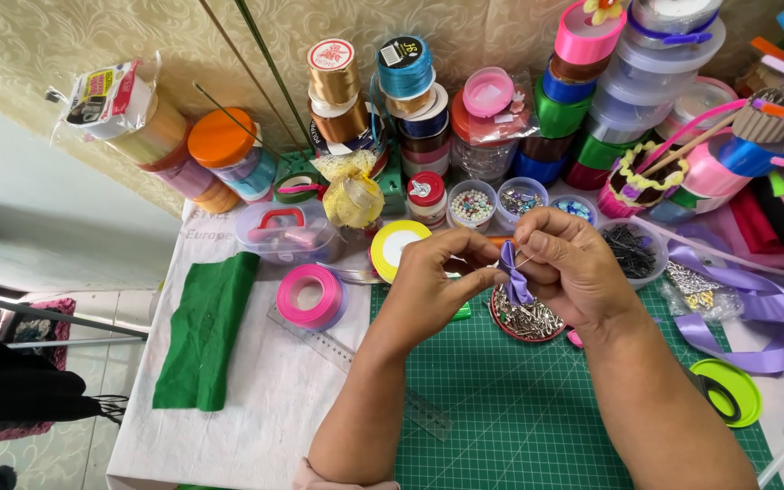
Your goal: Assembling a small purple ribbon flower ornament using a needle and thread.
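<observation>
My left hand and my right hand meet above the green cutting mat. Between their fingertips sits a small folded piece of purple ribbon, pinched from both sides. A thin pin or needle sticks out of the ribbon by my right thumb. Just below the hands lies a round red tin full of small metal pins.
A pink ribbon roll, a yellow tape roll, green felt and a clear ruler lie to the left. Stacked ribbon spools and bead jars line the back. Loose purple ribbon and a green ring lie at the right.
</observation>
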